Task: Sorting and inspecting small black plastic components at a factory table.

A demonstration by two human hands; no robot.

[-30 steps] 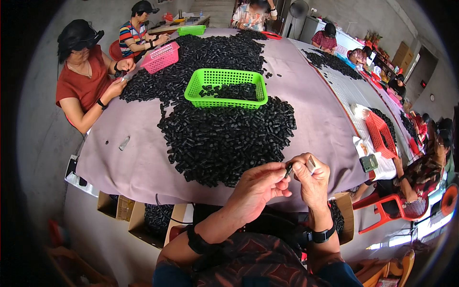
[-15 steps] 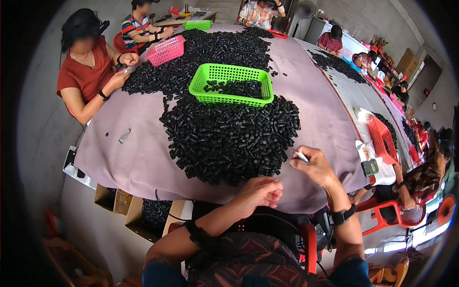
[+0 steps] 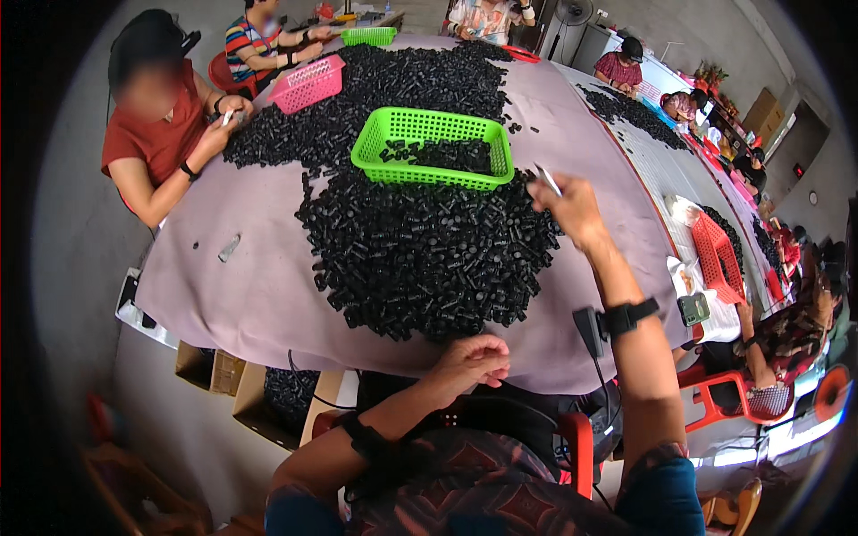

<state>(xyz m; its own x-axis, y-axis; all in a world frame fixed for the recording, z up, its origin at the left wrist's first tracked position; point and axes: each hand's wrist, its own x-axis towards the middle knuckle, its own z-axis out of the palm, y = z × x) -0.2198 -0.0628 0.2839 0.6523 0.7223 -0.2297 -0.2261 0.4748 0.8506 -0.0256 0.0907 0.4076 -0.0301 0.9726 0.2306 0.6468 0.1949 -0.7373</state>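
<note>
My right hand (image 3: 574, 211) is closed around a slim pale tool with a pointed tip (image 3: 549, 182); its exact kind is hard to make out. It is raised by the right corner of the green basket (image 3: 366, 167), which has small black parts inside. Below the basket spreads a heap of small black cylindrical parts (image 3: 429, 259). At the table's near edge, just under the heap, my left hand (image 3: 469, 364) has its fingers curled together. Whatever may be inside those fingers cannot be seen.
A pink cloth (image 3: 241, 295) covers the table, with a small clear piece (image 3: 230, 248) on it at left. A pink basket (image 3: 308, 85) and a co-worker in red (image 3: 152, 121) are at far left. Cardboard boxes (image 3: 250, 406) stand below; a red basket (image 3: 715, 255) is at right.
My right hand has moved away from me with the pale tool, from beside the heap up to the green basket's corner. My left hand has shifted slightly left, fingers still curled.
</note>
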